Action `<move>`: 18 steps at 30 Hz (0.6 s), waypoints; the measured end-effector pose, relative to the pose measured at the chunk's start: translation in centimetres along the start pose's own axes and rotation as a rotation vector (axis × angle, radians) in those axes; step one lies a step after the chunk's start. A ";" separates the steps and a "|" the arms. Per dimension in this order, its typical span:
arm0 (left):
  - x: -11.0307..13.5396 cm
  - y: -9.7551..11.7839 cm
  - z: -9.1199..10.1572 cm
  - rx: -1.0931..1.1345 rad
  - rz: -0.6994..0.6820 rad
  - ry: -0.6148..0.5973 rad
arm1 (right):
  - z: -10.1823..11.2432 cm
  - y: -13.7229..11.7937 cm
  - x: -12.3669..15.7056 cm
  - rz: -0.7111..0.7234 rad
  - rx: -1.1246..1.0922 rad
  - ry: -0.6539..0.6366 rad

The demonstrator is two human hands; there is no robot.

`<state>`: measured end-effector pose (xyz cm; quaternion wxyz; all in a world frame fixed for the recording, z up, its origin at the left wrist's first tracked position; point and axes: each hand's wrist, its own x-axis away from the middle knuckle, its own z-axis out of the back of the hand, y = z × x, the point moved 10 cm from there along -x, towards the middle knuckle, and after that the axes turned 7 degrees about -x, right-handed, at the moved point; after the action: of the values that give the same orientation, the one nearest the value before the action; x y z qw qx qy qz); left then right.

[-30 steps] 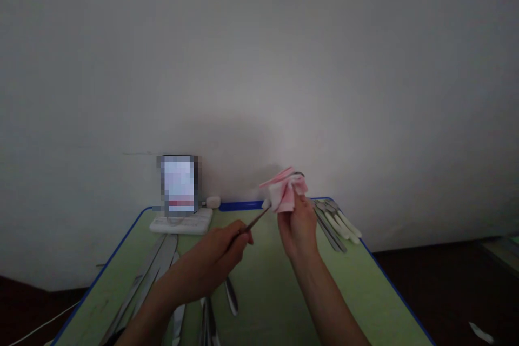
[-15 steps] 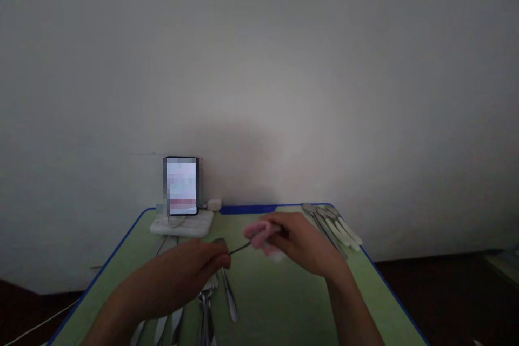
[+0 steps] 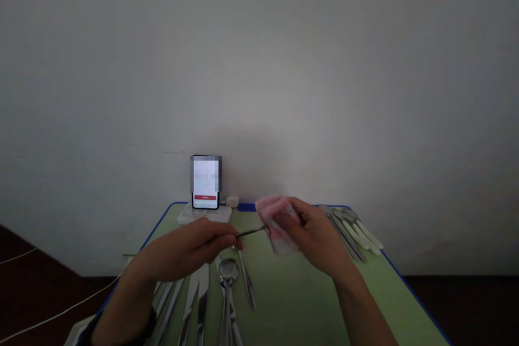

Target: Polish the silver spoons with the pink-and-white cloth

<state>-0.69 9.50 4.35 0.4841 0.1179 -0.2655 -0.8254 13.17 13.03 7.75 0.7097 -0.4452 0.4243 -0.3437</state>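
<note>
My left hand (image 3: pixel 198 246) is closed on the handle of a thin metal utensil (image 3: pixel 250 232) that points right, toward my other hand. My right hand (image 3: pixel 314 235) is closed around a pink and white cloth (image 3: pixel 275 221), which wraps the utensil's far end, so I cannot tell what kind of utensil it is. Both hands hover just above the green table (image 3: pixel 292 297), near its middle.
Several spoons and knives (image 3: pixel 219 292) lie on the table below my left hand. More cutlery with white handles (image 3: pixel 354 230) lies at the back right. A phone (image 3: pixel 206 183) stands on a white power strip (image 3: pixel 194 215) at the back edge, against the wall.
My hands dropped from raised to just above the table, the cloth still around the utensil's end. The view shifted, so the table sits further right.
</note>
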 end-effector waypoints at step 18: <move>-3.4 2.3 -2.5 -0.025 0.052 0.167 | -0.4 7.8 0.2 -0.159 -0.836 0.518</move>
<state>3.84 10.76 3.31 0.5272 0.1735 -0.2168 -0.8031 13.70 15.56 0.40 0.3133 -0.6226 0.6530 -0.2963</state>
